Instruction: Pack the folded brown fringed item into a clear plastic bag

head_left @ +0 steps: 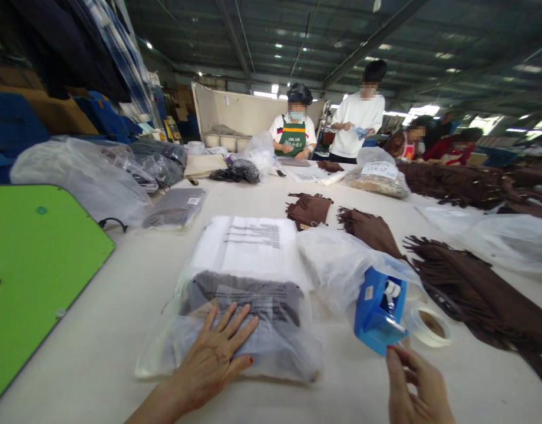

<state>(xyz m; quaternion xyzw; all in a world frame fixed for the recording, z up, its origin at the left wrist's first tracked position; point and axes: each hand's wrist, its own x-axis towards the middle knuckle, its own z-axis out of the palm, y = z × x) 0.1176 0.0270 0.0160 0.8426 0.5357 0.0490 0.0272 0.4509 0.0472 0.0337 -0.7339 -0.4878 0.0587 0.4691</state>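
Note:
My left hand (218,356) lies flat with spread fingers on a clear plastic bag (284,353) that holds a dark folded item. Under the bag's upper part is a stack of white printed bags (253,238). At the lower right, my right hand (415,380) has its thumb and forefinger pinched together just below the front edge of a blue tape dispenser (370,309); whatever is between the fingertips is too small to make out. A roll of clear tape (445,337) lies right of the dispenser.
A green board (41,253) stands at the left. Brown fringed cloths (478,288) lie at the right. A crumpled plastic bag (333,265) touches the dispenser. Behind are packed grey items (176,206) and a person in a green apron (294,138), with others beyond.

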